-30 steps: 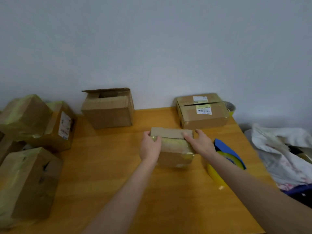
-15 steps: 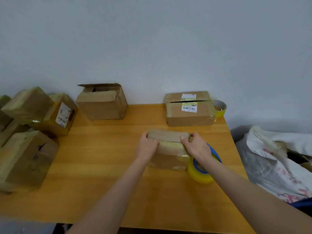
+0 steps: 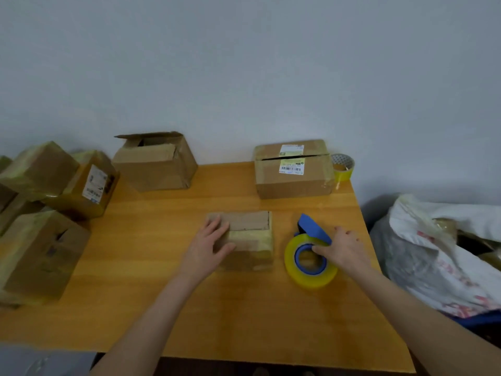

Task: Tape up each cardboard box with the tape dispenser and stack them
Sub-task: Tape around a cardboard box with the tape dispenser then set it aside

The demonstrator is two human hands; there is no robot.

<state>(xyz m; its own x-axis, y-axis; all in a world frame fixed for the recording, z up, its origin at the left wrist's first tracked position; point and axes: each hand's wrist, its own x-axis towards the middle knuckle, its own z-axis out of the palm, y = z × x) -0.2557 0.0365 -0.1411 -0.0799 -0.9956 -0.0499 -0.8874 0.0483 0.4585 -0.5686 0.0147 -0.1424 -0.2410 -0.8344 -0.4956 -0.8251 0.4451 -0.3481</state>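
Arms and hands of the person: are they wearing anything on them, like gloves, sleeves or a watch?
Nothing that shows. The left hand and right hand have no gloves, and I see no rings, though the picture is soft. Both the left arm and right arm are bare right to the picture's edge: no sleeves, no watch, no bracelet.

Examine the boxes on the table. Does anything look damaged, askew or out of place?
Two things. The back-left box has a flap sticking up, its top crumpled. The labelled box at the back right gapes along its top seam.
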